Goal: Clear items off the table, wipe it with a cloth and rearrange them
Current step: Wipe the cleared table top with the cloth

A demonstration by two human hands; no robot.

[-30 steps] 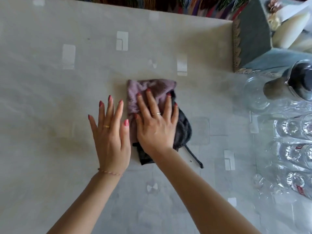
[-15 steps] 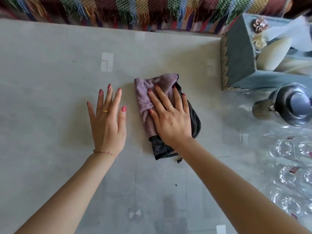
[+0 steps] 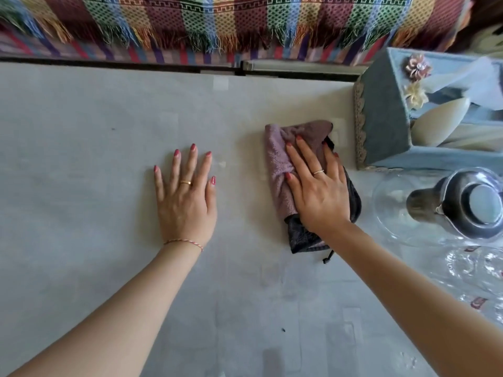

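Note:
A folded cloth (image 3: 277,164), mauve on top and dark grey beneath, lies on the pale grey table (image 3: 81,159) right of centre. My right hand (image 3: 317,186) presses flat on it with straight fingers, covering most of its right half. My left hand (image 3: 186,197) rests flat on the bare tabletop about a hand's width to the left of the cloth, fingers spread and holding nothing.
A blue fabric tissue box (image 3: 386,118) stands just right of the cloth at the table's far right. A glass jug with a dark metal lid (image 3: 468,205) and clear glasses (image 3: 468,268) crowd the right edge. A striped fringed cover (image 3: 245,23) runs behind the table's far edge.
My right hand has pushed the cloth away from me and to the right, toward the tissue box. The two hands have drawn apart; the left one stays flat on the table.

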